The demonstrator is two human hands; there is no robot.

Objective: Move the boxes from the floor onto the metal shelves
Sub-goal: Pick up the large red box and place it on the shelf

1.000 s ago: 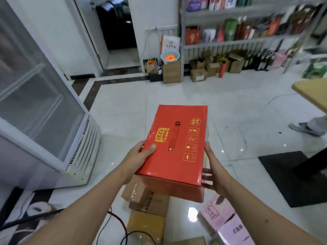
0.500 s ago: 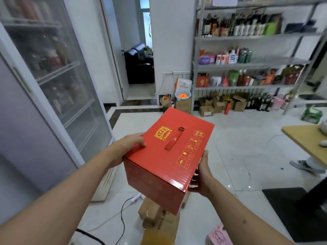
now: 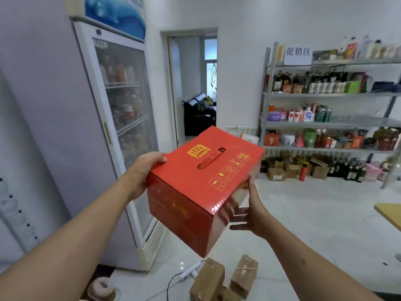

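From the camera on my head, I held the red box [image 3: 201, 187] in the air at the centre of the frame, clear of the floor, tilted so its top face with the handle slot and yellow printed marks faced up toward me. My left hand [image 3: 143, 172] gripped its left top edge, thumb lying over the top and the rest of the hand against the side. My right hand [image 3: 252, 210] pressed against the box's right side, thumb pointing up along the edge near the top and fingers [image 3: 238, 213] spread flat on the glossy side panel.

The metal shelves [image 3: 329, 122] stood at the right of the frame against the white wall, well apart from the box, their tiers crowded with bottles, cans and packets, and a white paper sign [image 3: 297, 54] sat at the top tier. Cardboard cartons [image 3: 290, 169] and dark bottles sat on the floor beneath the lowest tier.

At the bottom centre, below the red box, brown parcels [image 3: 219, 279] stood on the white tiled floor [image 3: 314, 224], one tied with string, beside a white power strip [image 3: 191, 270] with its cable. A glass-door fridge [image 3: 123, 118] filled the left side of the frame, and an open doorway [image 3: 195, 88] showed at upper centre. A wooden table corner [image 3: 389, 213] poked in at the right edge.
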